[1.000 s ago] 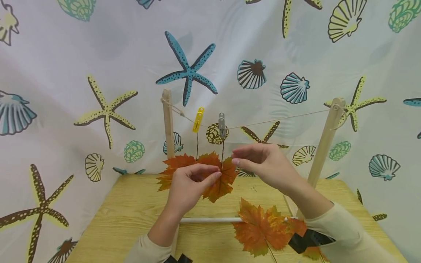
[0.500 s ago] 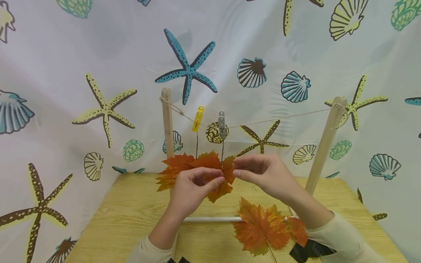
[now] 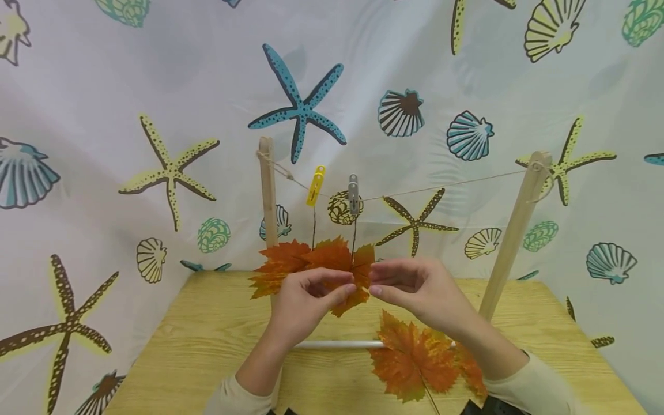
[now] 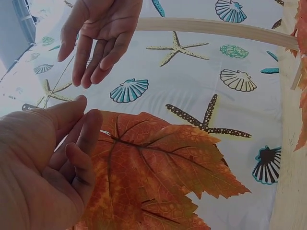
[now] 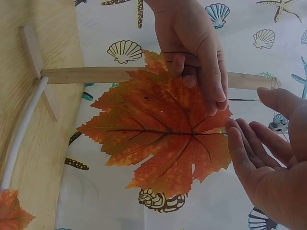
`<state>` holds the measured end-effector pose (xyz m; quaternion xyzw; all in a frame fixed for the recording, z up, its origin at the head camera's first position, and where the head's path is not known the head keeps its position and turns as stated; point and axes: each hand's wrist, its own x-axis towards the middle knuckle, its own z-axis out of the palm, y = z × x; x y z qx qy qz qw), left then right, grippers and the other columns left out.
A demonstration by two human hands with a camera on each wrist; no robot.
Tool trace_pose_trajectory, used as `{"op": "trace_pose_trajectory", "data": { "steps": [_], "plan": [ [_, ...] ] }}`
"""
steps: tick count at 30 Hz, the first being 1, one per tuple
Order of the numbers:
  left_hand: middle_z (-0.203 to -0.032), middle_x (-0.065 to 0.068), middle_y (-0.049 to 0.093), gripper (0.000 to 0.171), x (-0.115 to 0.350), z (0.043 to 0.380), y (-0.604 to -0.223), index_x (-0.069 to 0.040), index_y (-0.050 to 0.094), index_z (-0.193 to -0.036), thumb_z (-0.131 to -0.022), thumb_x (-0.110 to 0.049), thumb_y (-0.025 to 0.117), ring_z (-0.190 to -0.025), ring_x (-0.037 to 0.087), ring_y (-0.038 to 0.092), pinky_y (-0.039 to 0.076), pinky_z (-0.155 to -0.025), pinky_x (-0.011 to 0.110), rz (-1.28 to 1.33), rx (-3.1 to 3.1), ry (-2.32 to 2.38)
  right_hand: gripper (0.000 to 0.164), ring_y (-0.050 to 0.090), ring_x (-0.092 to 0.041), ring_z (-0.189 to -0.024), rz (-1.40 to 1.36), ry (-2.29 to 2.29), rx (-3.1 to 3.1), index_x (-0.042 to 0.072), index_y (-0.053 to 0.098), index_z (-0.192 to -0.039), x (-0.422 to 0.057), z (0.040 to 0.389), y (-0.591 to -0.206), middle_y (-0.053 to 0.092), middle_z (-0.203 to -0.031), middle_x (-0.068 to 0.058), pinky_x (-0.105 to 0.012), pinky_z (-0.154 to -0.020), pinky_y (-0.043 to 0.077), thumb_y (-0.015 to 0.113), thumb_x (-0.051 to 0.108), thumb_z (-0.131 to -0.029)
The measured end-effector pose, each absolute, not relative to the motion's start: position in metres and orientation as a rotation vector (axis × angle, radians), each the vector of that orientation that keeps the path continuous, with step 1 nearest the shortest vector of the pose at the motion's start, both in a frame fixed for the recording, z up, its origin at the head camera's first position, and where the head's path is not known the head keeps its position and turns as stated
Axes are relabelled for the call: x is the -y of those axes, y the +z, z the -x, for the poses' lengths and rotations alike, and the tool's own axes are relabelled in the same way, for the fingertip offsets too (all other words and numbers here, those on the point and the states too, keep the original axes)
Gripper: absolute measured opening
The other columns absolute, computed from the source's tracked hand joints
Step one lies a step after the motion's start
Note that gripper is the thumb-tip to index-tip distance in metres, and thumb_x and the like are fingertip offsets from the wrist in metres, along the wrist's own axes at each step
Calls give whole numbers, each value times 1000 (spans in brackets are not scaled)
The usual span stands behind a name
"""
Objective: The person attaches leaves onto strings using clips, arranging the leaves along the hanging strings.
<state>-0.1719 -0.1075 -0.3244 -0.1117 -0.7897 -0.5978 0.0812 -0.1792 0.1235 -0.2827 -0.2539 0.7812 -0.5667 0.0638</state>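
Left hand [image 3: 302,298] and right hand [image 3: 427,289], fingers loosely parted, seemingly holding nothing, near orange-red lobed leaf [image 5: 158,127] hung from grey plastic clothespin [image 3: 354,195]; best adjust with light edge touches, no stem tugging

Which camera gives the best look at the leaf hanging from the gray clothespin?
The right wrist view: the leaf appears large, face-on and nearly whole, with the left hand over one edge. The head view shows it smaller, partly behind that hand; the left wrist view shows it close up, also partly hidden.
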Motion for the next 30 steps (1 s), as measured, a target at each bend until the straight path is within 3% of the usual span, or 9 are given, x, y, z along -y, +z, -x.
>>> {"op": "trace_pose_trajectory", "data": {
  "steps": [4, 11, 17, 26, 30],
  "plan": [
    [-85, 4, 76, 16, 108, 171, -326, -22, 80, -102, -86, -26, 79, -67, 17, 66, 53, -60, 25, 346, 2370, -1807, 43, 71, -19, -105, 783, -1743, -2337, 0, 65, -127, -123, 178, -291, 68, -123, -21, -28, -88, 58, 75, 22, -91],
    [-94, 15, 76, 22, 108, 171, -335, -9, 77, -107, -89, -21, 76, -71, 20, 71, 57, -67, 26, 477, 2352, -1878, 46, 70, -21, -107, 752, -1713, -2324, 0, 63, -129, -122, 173, -305, 69, -123, -17, -27, -89, 57, 74, 24, -91],
    [-98, 10, 77, 19, 105, 169, -339, -12, 78, -106, -89, -21, 76, -70, 18, 70, 53, -62, 23, 474, 2381, -1881, 44, 70, -22, -107, 756, -1694, -2344, 3, 64, -130, -122, 171, -312, 70, -120, -17, -27, -89, 57, 75, 23, -91],
    [-100, 6, 77, 18, 101, 167, -349, -16, 78, -107, -90, -22, 76, -70, 16, 69, 43, -52, 23, 480, 2440, -1902, 42, 71, -23, -105, 785, -1706, -2356, -1, 64, -128, -123, 166, -323, 71, -117, -17, -25, -88, 57, 74, 19, -92],
    [-93, 6, 77, 19, 100, 168, -352, -17, 78, -107, -89, -24, 76, -69, 15, 69, 37, -48, 22, 476, 2450, -1901, 43, 71, -23, -106, 760, -1699, -2352, 1, 64, -129, -124, 164, -327, 71, -119, -17, -25, -88, 57, 74, 20, -92]
  ]
}}
